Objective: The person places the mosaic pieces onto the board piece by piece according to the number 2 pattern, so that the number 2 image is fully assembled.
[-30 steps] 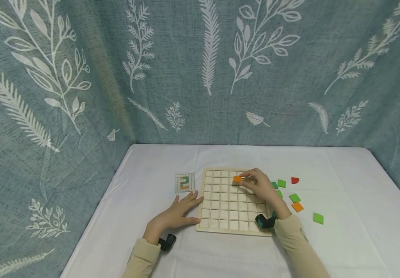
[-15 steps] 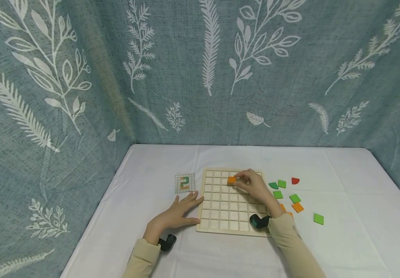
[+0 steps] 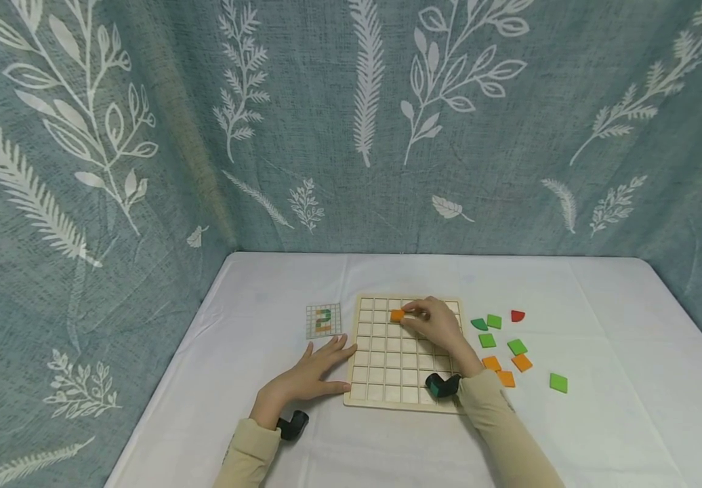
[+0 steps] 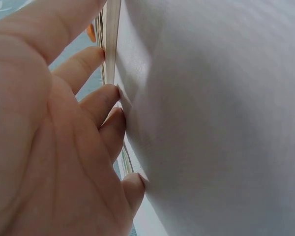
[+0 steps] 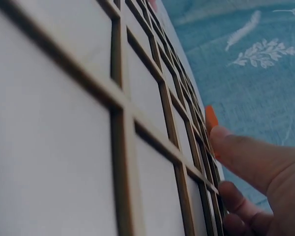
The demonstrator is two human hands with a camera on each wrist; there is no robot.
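Observation:
An orange square tile (image 3: 397,316) is pinched between the thumb and fingers of my right hand (image 3: 438,327), over the upper middle of a pale wooden grid board (image 3: 378,393). In the right wrist view the orange tile (image 5: 211,117) stands on edge or tilted by the thumb, close to the board's ridges. Whether it touches a cell I cannot tell. With fingers spread, my left hand (image 3: 308,374) lies at the board's left edge, thumb and fingertips touching it. The left wrist view shows those fingers (image 4: 78,69) against the board's side (image 4: 111,44).
Beyond the left hand lies a small gridded card (image 3: 323,320) with a green and orange figure. Right of the board are scattered green squares (image 3: 494,321), orange squares (image 3: 522,362), a dark green quarter-round (image 3: 479,324) and a red one (image 3: 518,316). A patterned curtain (image 3: 326,135) borders the white table (image 3: 619,325).
My right hand has moved left across the board with the orange tile in its pinch. Orange squares beside the board came into view from behind the right arm. The left hand stays put.

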